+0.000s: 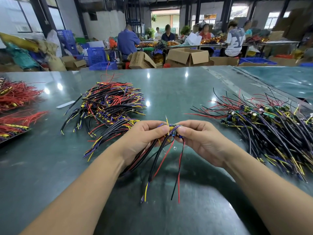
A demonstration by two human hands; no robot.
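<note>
Two hands meet over the lower middle of the frame. The left hand (144, 133) and the right hand (201, 138) each have the grip pinching one end of a single small circuit board (174, 131), held a little above the tabletop (186, 214). From this board three leads hang plainly toward the viewer: one thick black cable (153, 165) ending in yellow and purple cores, one thin red wire (179, 177) and one thin black wire (176, 181). The left hand also keeps a bundle of similar wires (135, 161) under its palm. I cannot count these. Further away, four heaps lie on the tabletop. One is a heap of boards with loose leads (271, 128) at the right, one is a mixed heap (110, 102) in the middle left, and two are heaps of red wire (17, 95) (18, 119) at the left edge. One white strip (65, 104) lies beside the mixed heap. I judge the work to be somewhere in its middle: one piece is in hand, and both large heaps hold too many pieces to count, so much remains. At the back stand cardboard boxes (188, 55) and blue crates (96, 55), and at least six other persons are at the long tables.
</note>
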